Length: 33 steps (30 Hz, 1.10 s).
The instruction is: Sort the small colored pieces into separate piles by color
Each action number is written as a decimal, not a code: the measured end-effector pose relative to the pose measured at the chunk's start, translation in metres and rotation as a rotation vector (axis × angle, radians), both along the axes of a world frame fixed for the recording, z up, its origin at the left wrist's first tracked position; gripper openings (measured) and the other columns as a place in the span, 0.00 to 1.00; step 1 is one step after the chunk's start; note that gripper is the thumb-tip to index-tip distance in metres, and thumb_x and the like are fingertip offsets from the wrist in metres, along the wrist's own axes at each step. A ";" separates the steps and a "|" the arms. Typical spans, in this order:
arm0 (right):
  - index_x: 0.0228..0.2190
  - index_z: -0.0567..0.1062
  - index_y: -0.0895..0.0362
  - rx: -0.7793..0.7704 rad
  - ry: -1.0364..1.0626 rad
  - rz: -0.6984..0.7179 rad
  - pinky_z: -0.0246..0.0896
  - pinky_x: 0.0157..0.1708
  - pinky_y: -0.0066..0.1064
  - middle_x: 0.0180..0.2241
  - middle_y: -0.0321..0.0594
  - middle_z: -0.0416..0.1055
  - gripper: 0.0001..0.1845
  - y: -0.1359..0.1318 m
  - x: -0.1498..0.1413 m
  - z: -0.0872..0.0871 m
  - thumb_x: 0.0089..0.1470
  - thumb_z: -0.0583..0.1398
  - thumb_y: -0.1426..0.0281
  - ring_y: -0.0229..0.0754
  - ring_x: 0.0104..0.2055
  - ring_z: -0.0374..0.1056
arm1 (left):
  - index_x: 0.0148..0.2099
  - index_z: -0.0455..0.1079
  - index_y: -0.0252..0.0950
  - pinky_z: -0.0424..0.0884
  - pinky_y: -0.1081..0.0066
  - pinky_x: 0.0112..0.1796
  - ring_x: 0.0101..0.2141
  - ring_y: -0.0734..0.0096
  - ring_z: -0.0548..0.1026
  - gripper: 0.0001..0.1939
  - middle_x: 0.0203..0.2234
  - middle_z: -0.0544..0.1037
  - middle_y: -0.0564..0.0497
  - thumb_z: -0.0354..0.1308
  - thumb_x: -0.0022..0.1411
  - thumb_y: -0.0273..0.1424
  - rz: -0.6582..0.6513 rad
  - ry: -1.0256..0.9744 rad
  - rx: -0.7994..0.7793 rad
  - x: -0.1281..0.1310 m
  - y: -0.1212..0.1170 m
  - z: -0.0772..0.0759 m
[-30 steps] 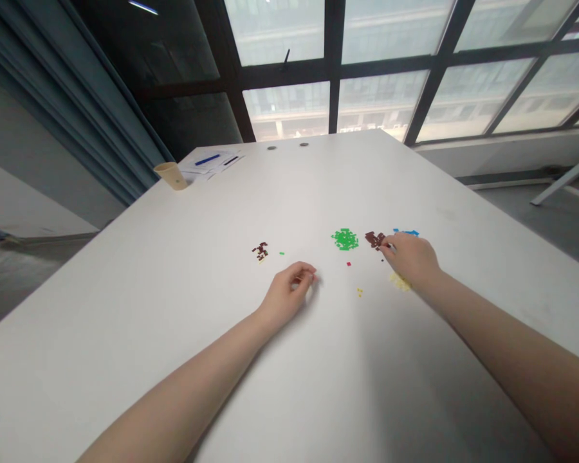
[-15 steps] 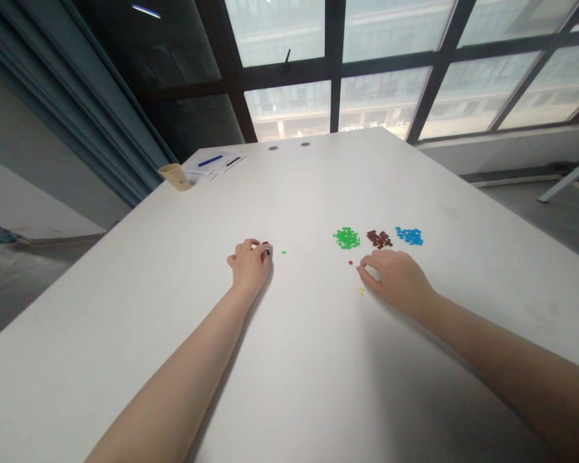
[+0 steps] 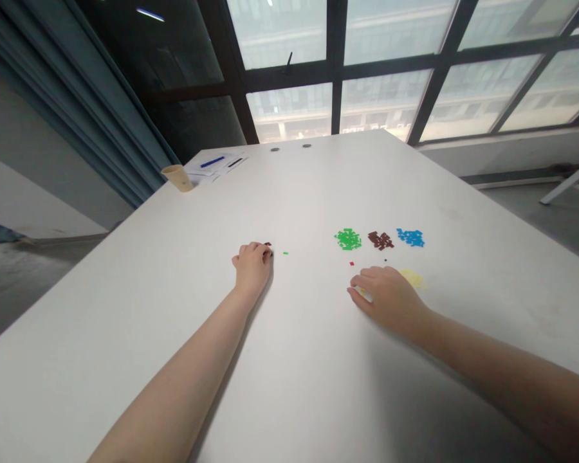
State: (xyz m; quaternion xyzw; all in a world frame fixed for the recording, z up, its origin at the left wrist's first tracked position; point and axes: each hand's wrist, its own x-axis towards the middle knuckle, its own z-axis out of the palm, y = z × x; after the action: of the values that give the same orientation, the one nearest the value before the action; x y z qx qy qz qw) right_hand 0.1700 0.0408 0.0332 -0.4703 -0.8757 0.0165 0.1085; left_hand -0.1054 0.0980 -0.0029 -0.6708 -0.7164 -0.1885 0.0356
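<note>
Small coloured pieces lie sorted in piles on a white table (image 3: 318, 386): a green pile (image 3: 348, 239), a brown pile (image 3: 380, 240), a blue pile (image 3: 410, 237) and a pale yellow pile (image 3: 413, 278). My left hand (image 3: 251, 265) rests with fingers curled over a few dark brown pieces (image 3: 267, 244) further left. My right hand (image 3: 385, 294) lies knuckles up beside the yellow pile, its fingertips pinched on the tabletop over tiny yellow pieces. A single red piece (image 3: 352, 263) and a single green piece (image 3: 285, 253) lie loose between the hands.
A paper cup (image 3: 178, 177) stands at the table's far left corner, beside papers with a blue pen (image 3: 213, 162). Two round cable holes (image 3: 289, 148) sit near the far edge. Large windows and a curtain rise behind the table.
My left hand moved left from the middle to the dark brown pieces. My right hand drew back from the brown pile toward me and now sits by the yellow pile.
</note>
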 end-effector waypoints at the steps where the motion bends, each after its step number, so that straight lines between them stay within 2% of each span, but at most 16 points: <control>1: 0.27 0.72 0.56 0.000 0.002 0.002 0.47 0.34 0.31 0.26 0.38 0.69 0.13 0.000 0.000 0.000 0.56 0.51 0.67 0.39 0.33 0.63 | 0.35 0.70 0.36 0.58 0.62 0.36 0.42 0.57 0.64 0.10 0.37 0.73 0.45 0.47 0.58 0.28 0.000 -0.017 0.009 -0.001 0.001 0.000; 4: 0.27 0.72 0.56 -0.003 0.008 0.007 0.47 0.34 0.31 0.26 0.37 0.69 0.12 0.000 0.000 -0.001 0.55 0.51 0.67 0.39 0.33 0.63 | 0.35 0.69 0.35 0.59 0.62 0.38 0.41 0.59 0.65 0.09 0.37 0.73 0.45 0.47 0.57 0.27 -0.049 -0.125 0.080 -0.002 0.003 -0.001; 6: 0.27 0.72 0.56 -0.006 0.009 0.013 0.46 0.34 0.31 0.26 0.37 0.69 0.12 -0.001 0.000 -0.001 0.55 0.51 0.67 0.39 0.33 0.63 | 0.35 0.68 0.35 0.60 0.64 0.39 0.39 0.63 0.66 0.08 0.35 0.73 0.46 0.48 0.57 0.27 -0.143 -0.291 0.113 0.000 0.003 -0.001; 8: 0.26 0.72 0.56 -0.008 0.010 0.019 0.46 0.34 0.31 0.26 0.38 0.69 0.12 -0.001 0.000 0.000 0.55 0.51 0.67 0.39 0.33 0.63 | 0.35 0.67 0.35 0.62 0.68 0.38 0.35 0.69 0.69 0.06 0.32 0.73 0.48 0.48 0.57 0.27 -0.242 -0.568 0.089 0.007 0.002 -0.001; 10: 0.27 0.72 0.56 -0.010 0.014 0.024 0.46 0.34 0.32 0.26 0.37 0.69 0.12 -0.002 -0.001 0.000 0.55 0.51 0.67 0.39 0.33 0.63 | 0.33 0.66 0.35 0.64 0.73 0.34 0.30 0.74 0.70 0.04 0.29 0.74 0.51 0.51 0.57 0.28 -0.278 -0.935 0.020 0.018 -0.001 0.002; 12: 0.27 0.72 0.56 -0.012 0.018 0.028 0.45 0.33 0.32 0.26 0.37 0.69 0.12 -0.004 -0.002 0.001 0.55 0.51 0.67 0.39 0.32 0.62 | 0.32 0.66 0.34 0.64 0.78 0.29 0.26 0.79 0.70 0.01 0.28 0.74 0.52 0.54 0.55 0.27 -0.239 -1.337 -0.083 0.032 -0.008 0.008; 15: 0.27 0.72 0.55 -0.015 0.020 0.030 0.45 0.33 0.32 0.25 0.36 0.68 0.11 -0.005 -0.003 0.002 0.55 0.51 0.67 0.38 0.31 0.62 | 0.31 0.67 0.32 0.66 0.83 0.27 0.26 0.83 0.72 0.02 0.28 0.75 0.51 0.55 0.56 0.24 -0.074 -1.874 -0.312 0.053 -0.021 0.020; 18: 0.26 0.72 0.56 -0.021 0.022 0.035 0.44 0.32 0.32 0.25 0.36 0.68 0.11 -0.007 -0.004 0.002 0.55 0.52 0.67 0.38 0.31 0.61 | 0.30 0.67 0.29 0.69 0.85 0.26 0.27 0.82 0.74 0.07 0.26 0.75 0.49 0.49 0.59 0.21 0.157 -2.186 -0.501 0.069 -0.036 0.031; 20: 0.26 0.72 0.56 -0.025 0.024 0.043 0.44 0.32 0.32 0.25 0.36 0.68 0.11 -0.008 -0.005 0.003 0.55 0.52 0.67 0.38 0.30 0.61 | 0.29 0.66 0.29 0.70 0.86 0.24 0.26 0.81 0.75 0.09 0.24 0.75 0.49 0.47 0.60 0.21 0.279 -2.273 -0.558 0.076 -0.043 0.035; 22: 0.26 0.72 0.56 -0.027 0.027 0.048 0.44 0.32 0.31 0.25 0.36 0.68 0.11 -0.009 -0.005 0.003 0.55 0.52 0.67 0.38 0.30 0.61 | 0.29 0.66 0.29 0.71 0.85 0.23 0.25 0.80 0.75 0.10 0.23 0.75 0.49 0.47 0.61 0.23 0.328 -2.300 -0.593 0.080 -0.048 0.037; 33: 0.25 0.71 0.56 -0.038 0.028 0.060 0.43 0.32 0.31 0.25 0.37 0.68 0.12 -0.011 -0.005 0.004 0.55 0.51 0.67 0.38 0.30 0.60 | 0.31 0.66 0.31 0.71 0.81 0.20 0.20 0.78 0.74 0.09 0.21 0.75 0.52 0.49 0.60 0.31 0.213 -2.328 -0.726 0.086 -0.057 0.029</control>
State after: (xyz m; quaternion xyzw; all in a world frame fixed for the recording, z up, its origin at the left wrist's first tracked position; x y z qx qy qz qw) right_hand 0.1654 0.0295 0.0373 -0.4454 -0.8874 0.0429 0.1111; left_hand -0.0194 0.0405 0.0257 -0.0110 -0.3828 -0.4613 -0.8003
